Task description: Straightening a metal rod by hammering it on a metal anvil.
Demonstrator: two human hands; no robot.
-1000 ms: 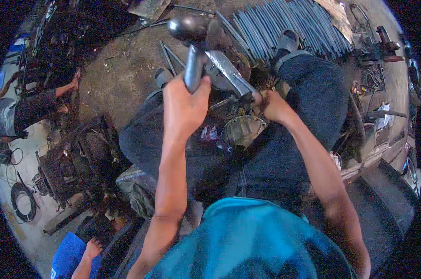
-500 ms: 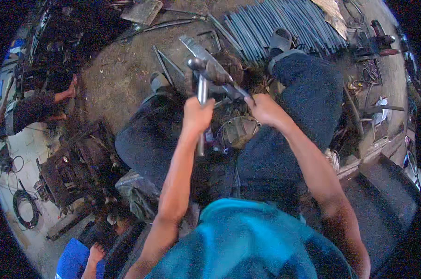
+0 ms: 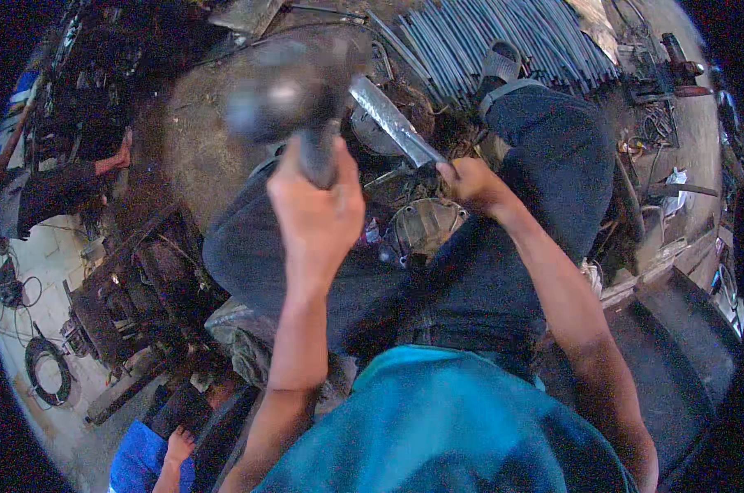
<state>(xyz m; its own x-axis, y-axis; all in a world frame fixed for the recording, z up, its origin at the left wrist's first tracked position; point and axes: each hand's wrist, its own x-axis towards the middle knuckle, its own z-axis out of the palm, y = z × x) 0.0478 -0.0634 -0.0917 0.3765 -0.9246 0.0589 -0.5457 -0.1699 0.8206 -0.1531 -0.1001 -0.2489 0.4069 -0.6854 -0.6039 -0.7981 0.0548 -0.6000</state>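
My left hand (image 3: 316, 205) is closed around the handle of a hammer (image 3: 286, 99), lifted toward the camera; its head is smeared by motion. My right hand (image 3: 475, 187) grips the narrow end of a metal blade (image 3: 391, 122), which slants up and to the left, its surface shiny and hammer-marked. Beneath the blade sits a round, brownish metal block (image 3: 413, 107), partly hidden; whether the two touch I cannot tell. Between my knees, nearer than the blade, lies a rounded metal casing (image 3: 421, 228).
Many thin metal rods (image 3: 503, 49) lie side by side beyond my right foot. Dark machinery (image 3: 154, 283) stands at the left, with a coiled black cable (image 3: 47, 370) on the floor. Another person's foot (image 3: 124, 152) shows far left, another person's hand (image 3: 180, 444) lower left.
The hammer has risen from beside the blade toward the camera, up and left, with my left hand. The blade has shifted slightly right and down, still in my right hand.
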